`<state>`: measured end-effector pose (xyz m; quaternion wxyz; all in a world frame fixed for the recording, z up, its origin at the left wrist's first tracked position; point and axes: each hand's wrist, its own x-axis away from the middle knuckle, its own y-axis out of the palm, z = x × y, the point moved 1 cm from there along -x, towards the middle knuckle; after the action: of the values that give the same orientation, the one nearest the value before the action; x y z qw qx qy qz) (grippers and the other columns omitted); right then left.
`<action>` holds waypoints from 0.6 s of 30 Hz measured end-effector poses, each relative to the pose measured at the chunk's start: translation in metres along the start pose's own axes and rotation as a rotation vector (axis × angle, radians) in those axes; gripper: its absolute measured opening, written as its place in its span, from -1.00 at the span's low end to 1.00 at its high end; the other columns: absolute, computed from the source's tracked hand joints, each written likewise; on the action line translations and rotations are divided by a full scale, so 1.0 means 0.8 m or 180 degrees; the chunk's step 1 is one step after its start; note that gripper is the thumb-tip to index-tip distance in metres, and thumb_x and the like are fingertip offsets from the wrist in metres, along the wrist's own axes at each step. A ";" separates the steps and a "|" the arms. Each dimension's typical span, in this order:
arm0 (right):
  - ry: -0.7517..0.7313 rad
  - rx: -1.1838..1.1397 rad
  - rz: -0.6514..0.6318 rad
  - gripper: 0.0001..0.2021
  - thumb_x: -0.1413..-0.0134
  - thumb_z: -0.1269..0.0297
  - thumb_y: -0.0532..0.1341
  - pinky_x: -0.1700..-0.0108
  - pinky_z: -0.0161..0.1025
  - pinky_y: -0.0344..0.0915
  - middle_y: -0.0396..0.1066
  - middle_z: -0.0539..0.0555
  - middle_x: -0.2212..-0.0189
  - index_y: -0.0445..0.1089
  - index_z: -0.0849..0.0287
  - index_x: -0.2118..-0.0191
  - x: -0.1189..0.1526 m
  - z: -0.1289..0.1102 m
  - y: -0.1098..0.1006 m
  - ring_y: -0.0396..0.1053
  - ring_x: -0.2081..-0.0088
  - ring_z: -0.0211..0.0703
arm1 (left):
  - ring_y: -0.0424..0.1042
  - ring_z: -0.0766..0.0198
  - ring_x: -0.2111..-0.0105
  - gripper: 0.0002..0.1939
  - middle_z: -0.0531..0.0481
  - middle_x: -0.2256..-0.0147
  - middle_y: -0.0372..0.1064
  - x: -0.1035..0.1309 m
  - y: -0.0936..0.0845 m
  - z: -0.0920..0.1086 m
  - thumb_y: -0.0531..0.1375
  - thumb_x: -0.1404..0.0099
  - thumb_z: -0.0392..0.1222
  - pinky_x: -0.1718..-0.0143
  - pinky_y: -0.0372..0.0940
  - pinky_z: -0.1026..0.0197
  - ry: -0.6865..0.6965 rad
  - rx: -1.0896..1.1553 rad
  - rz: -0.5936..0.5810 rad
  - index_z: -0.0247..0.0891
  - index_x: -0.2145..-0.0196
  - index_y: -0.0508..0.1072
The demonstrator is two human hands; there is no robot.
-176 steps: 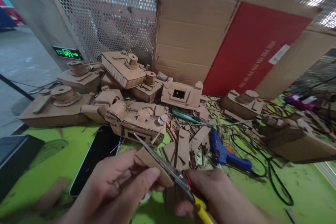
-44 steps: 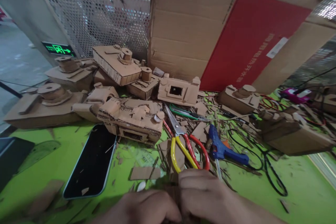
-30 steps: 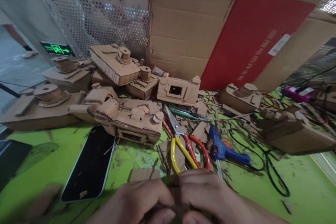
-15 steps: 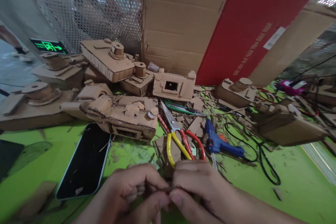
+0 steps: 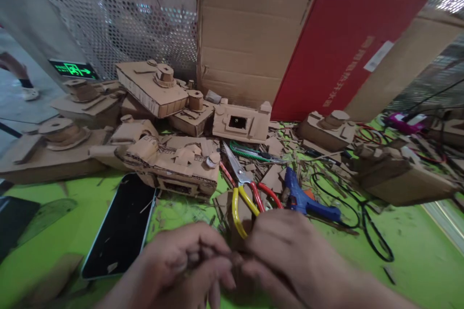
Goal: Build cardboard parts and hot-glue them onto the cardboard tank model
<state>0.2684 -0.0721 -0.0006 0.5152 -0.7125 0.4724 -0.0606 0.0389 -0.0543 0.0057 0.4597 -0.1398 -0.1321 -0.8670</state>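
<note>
Both hands meet at the bottom middle, over the green table (image 5: 174, 215). My left hand (image 5: 188, 265) has its thumb and fingers pinched together on something small and dark that I cannot make out. Fingertips of my right hand (image 5: 290, 256) press against the same spot, its thumb low and the other fingers curled; what they grip is hidden and blurred. Just beyond the hands lie scissors (image 5: 241, 176) with one yellow and one red handle, partly over a flat cardboard piece (image 5: 232, 207). A blue glue gun (image 5: 308, 200) rests right of them.
A black phone (image 5: 121, 227) lies left of my hands. Behind are cardboard camera models (image 5: 184, 161), a green cutter (image 5: 253, 152), cardboard scraps and a black cable (image 5: 377, 239). A large box with a red panel (image 5: 344, 43) stands at the back. A person's leg (image 5: 20, 75) shows far left.
The view has shifted slightly, so the table items appear a little lower. My right hand has moved slightly up and right, and its fingers now cover part of the scissors' red handle.
</note>
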 end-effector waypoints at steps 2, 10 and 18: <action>0.0855 0.0617 -0.0081 -0.75 -0.54 0.20 0.09 0.36 -0.18 0.20 0.47 0.05 0.36 0.40 0.11 0.23 0.000 0.017 -0.005 0.37 0.40 -0.11 | 0.48 0.29 0.55 -0.78 -0.04 0.45 0.64 -0.010 -0.006 0.007 0.46 -0.28 -0.03 0.52 0.37 0.33 -0.0063 0.0352 0.0348 -0.20 0.32 0.59; 0.2236 0.0740 -0.0436 -0.76 -0.38 0.19 0.27 0.25 0.00 0.36 0.56 0.22 0.21 0.39 0.16 -0.05 -0.002 0.038 0.008 0.56 0.24 0.24 | 0.46 0.30 0.52 -0.60 -0.02 0.52 0.59 -0.022 -0.022 0.005 0.57 -0.15 0.13 0.49 0.39 0.35 0.0055 0.0697 0.0785 -0.26 0.31 0.66; 0.2438 0.0207 -0.0230 -0.69 -0.39 0.15 0.15 0.27 -0.10 0.39 0.54 0.08 0.31 0.27 0.11 -0.15 -0.001 0.044 -0.005 0.55 0.33 0.03 | 0.50 0.28 0.48 -0.62 0.00 0.50 0.60 -0.018 -0.025 0.000 0.55 -0.21 0.10 0.46 0.42 0.36 0.0057 0.0751 0.0812 -0.23 0.19 0.70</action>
<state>0.2908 -0.0474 -0.0132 0.3213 -0.6378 0.6030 -0.3554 0.0299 -0.0328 -0.0013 0.5803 -0.0927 -0.2100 -0.7814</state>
